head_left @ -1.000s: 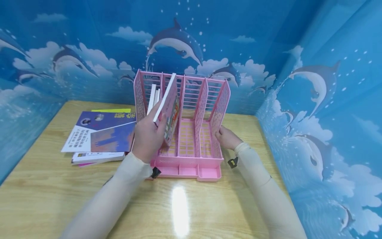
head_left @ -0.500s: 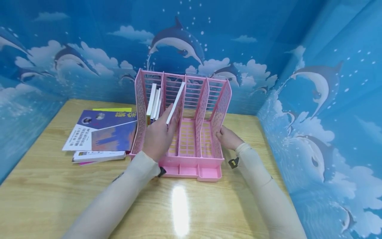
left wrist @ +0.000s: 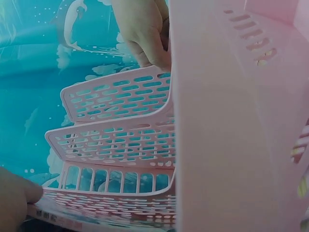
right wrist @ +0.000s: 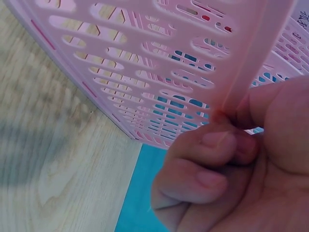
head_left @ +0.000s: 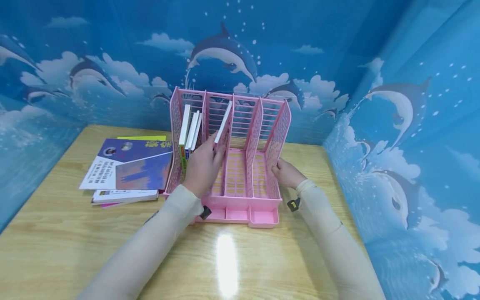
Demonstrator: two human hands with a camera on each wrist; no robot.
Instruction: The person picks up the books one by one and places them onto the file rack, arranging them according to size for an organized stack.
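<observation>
A pink file organizer (head_left: 236, 203) with upright slotted dividers stands on the table. My left hand (head_left: 202, 167) grips a thin book (head_left: 223, 121) with a white edge, which stands tilted in the second compartment from the left, close to the divider on its right. The left wrist view shows that hand (left wrist: 14, 198) at the lower left, by the book's edge (left wrist: 53, 218); most of its fingers are hidden. My right hand (head_left: 288, 173) pinches the front edge of the organizer's right side wall (right wrist: 159, 63), thumb and curled fingers closed on the plastic.
Several slim books (head_left: 184, 129) stand in the leftmost compartment. Left of the organizer lies a pile of books with a purple and white cover (head_left: 127, 166) on top. Small front trays (head_left: 263, 217) face the wooden table (head_left: 180, 262). A dolphin-print curtain (head_left: 318, 33) hangs behind and at the sides.
My left hand has moved right, lowering the book into the second compartment against the divider. One book in the leftmost compartment now leans further left. The right hand keeps its place.
</observation>
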